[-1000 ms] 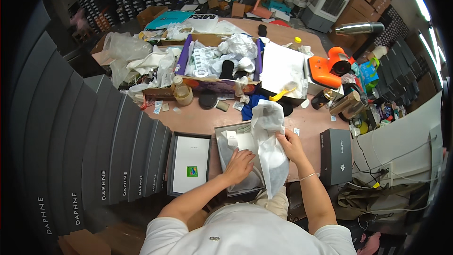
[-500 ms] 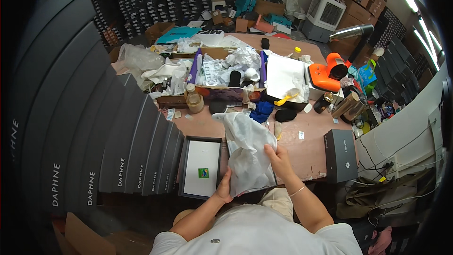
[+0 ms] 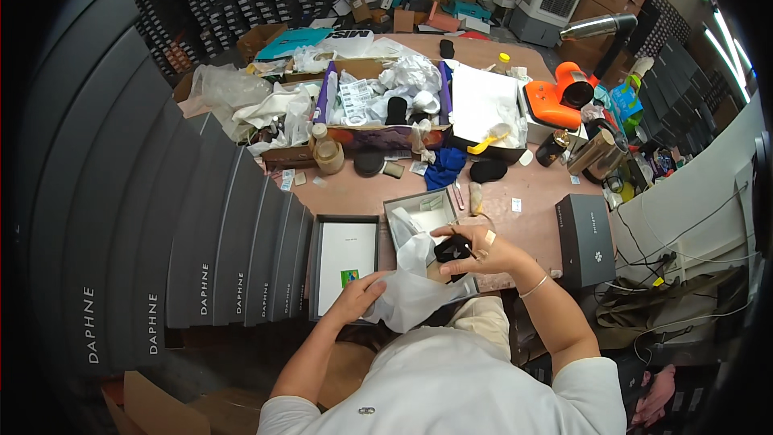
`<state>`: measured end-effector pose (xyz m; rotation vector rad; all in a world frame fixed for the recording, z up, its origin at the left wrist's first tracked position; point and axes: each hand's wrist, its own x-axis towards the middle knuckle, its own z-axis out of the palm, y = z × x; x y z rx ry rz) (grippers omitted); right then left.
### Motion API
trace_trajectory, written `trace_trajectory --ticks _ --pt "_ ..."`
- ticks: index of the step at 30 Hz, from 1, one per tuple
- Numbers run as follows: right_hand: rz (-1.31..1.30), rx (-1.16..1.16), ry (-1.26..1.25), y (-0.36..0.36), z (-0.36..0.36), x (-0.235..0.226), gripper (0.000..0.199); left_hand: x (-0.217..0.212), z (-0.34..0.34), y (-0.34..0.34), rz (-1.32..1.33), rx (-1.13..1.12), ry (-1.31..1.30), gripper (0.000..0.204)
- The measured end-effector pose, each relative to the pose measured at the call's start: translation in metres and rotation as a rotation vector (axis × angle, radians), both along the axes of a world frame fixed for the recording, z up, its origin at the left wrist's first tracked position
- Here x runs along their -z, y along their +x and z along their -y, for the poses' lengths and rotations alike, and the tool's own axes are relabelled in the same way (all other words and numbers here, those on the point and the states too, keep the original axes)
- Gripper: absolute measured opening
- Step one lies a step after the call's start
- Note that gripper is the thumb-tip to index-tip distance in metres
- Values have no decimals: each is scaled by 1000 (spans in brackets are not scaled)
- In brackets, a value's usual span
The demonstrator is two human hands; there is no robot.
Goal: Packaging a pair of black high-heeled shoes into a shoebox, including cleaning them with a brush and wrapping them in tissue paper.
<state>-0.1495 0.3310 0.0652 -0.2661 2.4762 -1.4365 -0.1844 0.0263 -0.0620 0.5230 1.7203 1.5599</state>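
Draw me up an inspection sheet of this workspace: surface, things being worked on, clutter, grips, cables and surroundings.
Surface: pinkish-brown tabletop, with small labels lying on it.
Job's things: grey open box; white wrapping; black item, exact kind unclear.
Clutter: purple-sided box of crumpled paper; bottle; blue cloth; orange device.
Left grip: on the white wrapping.
Right grip: around the black item.
Cables: several around the wall socket, right of the table.
Surroundings: tall rows of dark boxes at left; closed dark box at right; white and grey cooler-like unit behind.
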Motion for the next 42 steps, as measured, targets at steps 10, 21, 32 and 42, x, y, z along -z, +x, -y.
trace_trajectory --ticks 10,21,32,42 --pt "246 644 -418 29 -16 38 23 15 -8 -20 635 -31 250 46" --pt "128 943 -664 60 -79 48 33 -17 -14 -72 442 -948 580 24" --pt "-164 1023 -600 41 1 78 37 30 36 -65 -815 417 -1078 43" --pt "62 79 -143 51 52 82 61 55 -51 19 1207 -588 802 53"
